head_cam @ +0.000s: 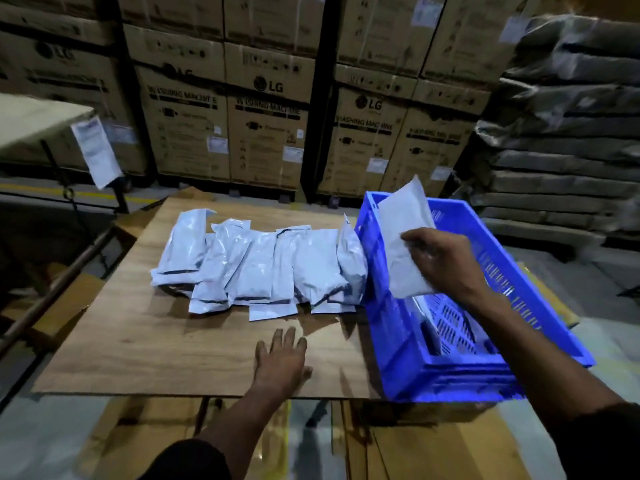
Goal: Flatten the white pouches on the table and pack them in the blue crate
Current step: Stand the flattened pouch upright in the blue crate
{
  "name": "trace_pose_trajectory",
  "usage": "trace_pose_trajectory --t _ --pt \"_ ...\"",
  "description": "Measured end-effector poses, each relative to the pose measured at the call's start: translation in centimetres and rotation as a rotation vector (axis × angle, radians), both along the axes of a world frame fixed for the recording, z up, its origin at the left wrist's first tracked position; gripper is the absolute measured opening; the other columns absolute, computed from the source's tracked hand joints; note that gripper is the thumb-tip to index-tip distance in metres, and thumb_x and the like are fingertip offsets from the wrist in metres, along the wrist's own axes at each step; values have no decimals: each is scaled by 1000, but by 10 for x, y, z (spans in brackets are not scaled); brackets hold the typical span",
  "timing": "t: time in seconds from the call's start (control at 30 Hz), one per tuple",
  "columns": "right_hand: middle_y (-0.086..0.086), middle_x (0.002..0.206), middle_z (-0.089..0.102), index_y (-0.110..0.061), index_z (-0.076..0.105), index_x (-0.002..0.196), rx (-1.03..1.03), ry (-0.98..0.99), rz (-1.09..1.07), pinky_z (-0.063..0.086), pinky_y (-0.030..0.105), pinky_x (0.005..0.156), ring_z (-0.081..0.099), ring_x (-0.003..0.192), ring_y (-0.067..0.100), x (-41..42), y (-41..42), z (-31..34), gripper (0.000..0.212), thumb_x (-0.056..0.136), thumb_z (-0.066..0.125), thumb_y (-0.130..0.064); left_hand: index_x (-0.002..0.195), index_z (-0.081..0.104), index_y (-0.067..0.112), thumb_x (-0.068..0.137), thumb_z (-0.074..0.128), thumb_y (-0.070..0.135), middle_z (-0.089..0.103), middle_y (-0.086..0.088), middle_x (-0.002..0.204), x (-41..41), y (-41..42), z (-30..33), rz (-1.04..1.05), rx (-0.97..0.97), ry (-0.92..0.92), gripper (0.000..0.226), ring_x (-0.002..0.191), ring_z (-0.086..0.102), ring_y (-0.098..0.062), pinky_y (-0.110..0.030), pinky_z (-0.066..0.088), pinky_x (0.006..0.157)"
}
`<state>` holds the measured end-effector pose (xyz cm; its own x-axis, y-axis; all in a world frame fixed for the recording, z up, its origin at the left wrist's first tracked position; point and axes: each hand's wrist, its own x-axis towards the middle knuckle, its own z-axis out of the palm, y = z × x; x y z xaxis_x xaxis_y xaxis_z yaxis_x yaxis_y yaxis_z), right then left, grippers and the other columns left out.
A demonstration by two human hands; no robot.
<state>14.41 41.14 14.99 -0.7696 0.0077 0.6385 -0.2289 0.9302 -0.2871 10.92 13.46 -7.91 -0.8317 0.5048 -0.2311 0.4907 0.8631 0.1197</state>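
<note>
Left hand flat on table; right fingers pinch pouch.

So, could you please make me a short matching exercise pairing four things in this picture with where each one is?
Things:
1. left hand
2. right hand
3. pile of pouches
4. blue crate

Places:
A. spread across the middle of the wooden board
B. at the right edge of the board
C. flat on the bare board, nearer than the pile
D. over the crate, holding one white pouch

Pairs: 1-C, 2-D, 3-A, 4-B
</note>
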Motion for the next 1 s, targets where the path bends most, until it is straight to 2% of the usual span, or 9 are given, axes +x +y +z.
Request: trace_pose_trajectory --t 0.17,0.27,0.33,0.43,0.57,0.67,0.8,0.93,1.0 --pt "14 86 76 -5 76 97 -24 39 -170 48 32 73 72 73 28 16 69 -5 26 78 69 11 150 31 22 99 52 52 11 -9 167 1 24 -2 -45 -21 2 63 153 9 -34 -61 25 111" --pt "13 84 76 -8 77 94 -27 -113 -261 50 32 70 73 75 31 23 112 -27 26 77 68 10 148 33 22 99 52 53 12 -12 165 4 37 -1 -51 -29 -5 61 153 9 -35 -60 25 112" --pt "14 83 76 -11 78 93 4 -260 -289 54 38 69 72 76 34 25 135 -45 25 78 67 6 146 35 23 98 51 55 16 -11 164 5 45 -2 -48 -31 13 60 152 11 -35 -60 28 109" --pt "14 92 76 -13 77 97 112 -488 -293 52 37 74 71 87 36 22 162 -71 29 77 64 3 145 34 23 99 49 56 18 -11 163 6 53 2 -44 -44 14 59 151 12 -35 -59 31 107" --pt "15 104 73 -19 74 104 133 -697 -344 50 39 79 66 100 37 13 192 -102 31 81 60 -4 145 33 25 98 50 57 17 -10 162 7 58 4 -9 -70 7 59 150 14 -36 -60 33 107" --pt "20 110 68 -22 71 110 132 -786 -375 50 38 77 64 100 40 6 208 -119 33 82 58 -8 147 29 26 97 52 59 12 -9 163 8 60 -1 -1 -86 8 64 150 14 -36 -61 34 107" --pt "24 112 64 -21 68 114 104 -801 -388 48 38 75 63 100 42 0 220 -131 35 83 55 -8 155 22 26 98 50 58 0 -4 168 9 61 -3 6 -104 -9 71 152 7 -35 -61 30 112" --pt "19 110 65 -23 66 121 231 -875 -428 48 37 82 57 108 39 1 229 -137 38 84 58 -14 156 20 26 99 49 57 -5 -2 169 10 62 0 16 -93 -34 71 154 3 -33 -61 27 114" --pt "12 112 64 -27 63 120 408 -892 -447 43 34 88 47 122 35 4 226 -132 35 86 57 -19 157 18 27 99 49 57 -7 -2 169 10 62 0 21 -102 -47 72 155 2 -32 -61 26 115"
